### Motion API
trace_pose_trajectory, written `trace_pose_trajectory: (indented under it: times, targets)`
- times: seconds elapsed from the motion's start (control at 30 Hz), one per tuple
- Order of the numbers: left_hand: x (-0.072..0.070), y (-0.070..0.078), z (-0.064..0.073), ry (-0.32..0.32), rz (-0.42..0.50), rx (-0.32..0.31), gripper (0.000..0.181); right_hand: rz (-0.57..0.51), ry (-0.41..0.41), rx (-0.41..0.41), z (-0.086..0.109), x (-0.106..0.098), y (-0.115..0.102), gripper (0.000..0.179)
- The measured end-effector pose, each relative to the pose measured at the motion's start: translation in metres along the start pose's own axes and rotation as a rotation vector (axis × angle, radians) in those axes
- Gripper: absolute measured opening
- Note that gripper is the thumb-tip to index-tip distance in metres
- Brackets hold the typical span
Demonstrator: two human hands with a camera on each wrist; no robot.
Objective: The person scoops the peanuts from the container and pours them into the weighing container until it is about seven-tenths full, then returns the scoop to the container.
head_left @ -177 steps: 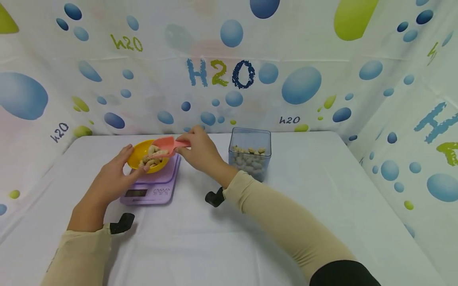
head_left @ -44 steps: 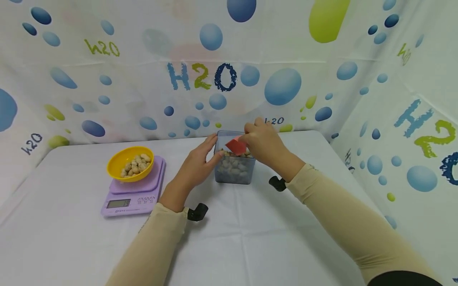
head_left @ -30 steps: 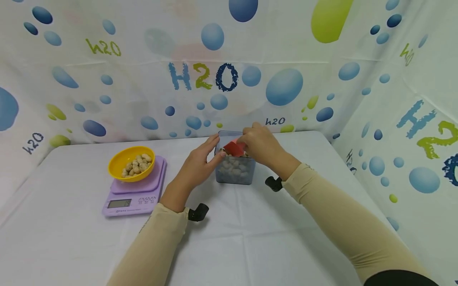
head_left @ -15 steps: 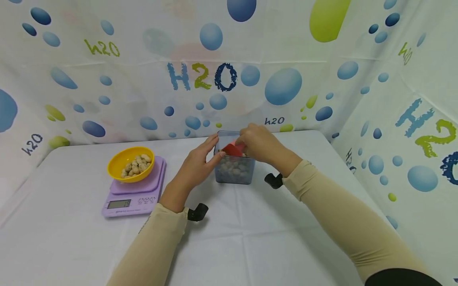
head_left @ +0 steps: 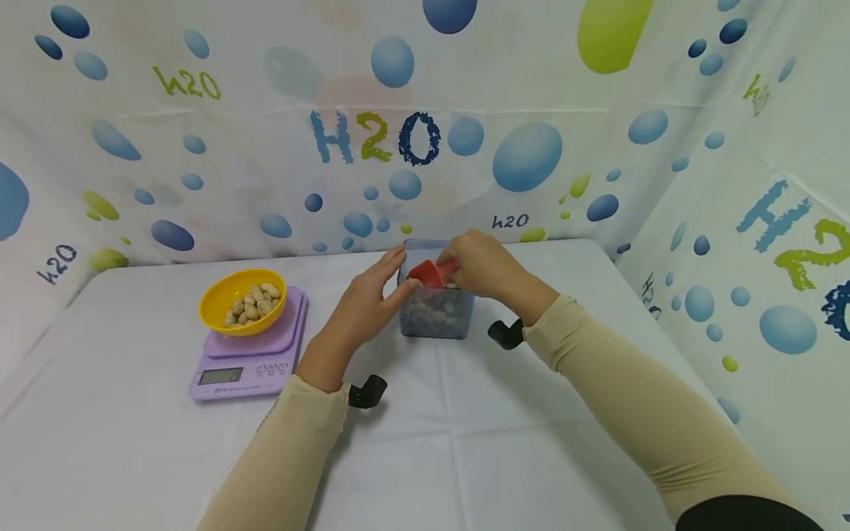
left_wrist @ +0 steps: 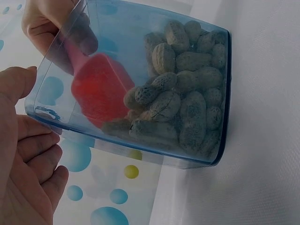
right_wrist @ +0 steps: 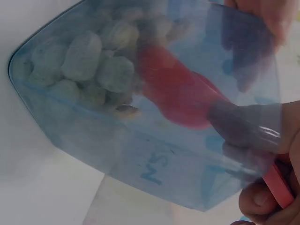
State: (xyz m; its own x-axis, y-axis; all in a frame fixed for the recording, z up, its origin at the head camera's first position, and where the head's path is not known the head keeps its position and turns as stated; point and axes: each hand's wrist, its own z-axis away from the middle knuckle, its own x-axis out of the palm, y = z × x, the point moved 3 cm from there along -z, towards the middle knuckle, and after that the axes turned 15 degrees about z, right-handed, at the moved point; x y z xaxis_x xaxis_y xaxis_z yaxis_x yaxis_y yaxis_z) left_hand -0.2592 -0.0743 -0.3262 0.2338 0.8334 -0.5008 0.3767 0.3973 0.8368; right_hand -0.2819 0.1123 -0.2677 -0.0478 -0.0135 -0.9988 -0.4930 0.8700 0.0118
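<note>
A clear bluish plastic container (head_left: 434,331) stands at the back middle of the table, part filled with unshelled peanuts (left_wrist: 180,84). My right hand (head_left: 490,267) grips the handle of a red scoop (head_left: 428,273), reaching in over the rim from the right. In the left wrist view the scoop's blade lies against the upper peanuts, tipped down towards them. At the container's left corner, my left hand (head_left: 364,306) rests with straight fingers along the side and the thumb at the front rim. The right wrist view shows the scoop through the wall, blurred.
To the left, a purple kitchen scale (head_left: 249,377) reads 19 and carries a yellow bowl (head_left: 214,311) with several peanuts (head_left: 252,306). White cloth covers the table, and a printed curtain (head_left: 265,147) hangs right behind it.
Earliest, the scoop was tipping peanuts into the yellow bowl, which my left hand steadied. Both hands have since moved right to the container. Lately the scoop has shifted slightly down and left among the peanuts.
</note>
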Motion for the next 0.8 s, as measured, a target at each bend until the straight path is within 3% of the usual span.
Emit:
trace_pose_trajectory:
  times: [0.27, 0.5, 0.8]
  targets:
    - [-0.001, 0.001, 0.000, -0.008, -0.006, -0.006, 0.069, -0.105, -0.121, 0.055, 0.004, -0.006, 0.010, 0.026]
    - [-0.001, 0.000, 0.000, -0.001, -0.018, -0.002, 0.068, -0.185, -0.132, 0.046, 0.005, 0.001, 0.011, 0.026]
    - [-0.002, 0.001, 0.000, -0.015, -0.021, -0.021, 0.068, -0.247, -0.142, 0.130, 0.009, 0.007, 0.024, 0.034]
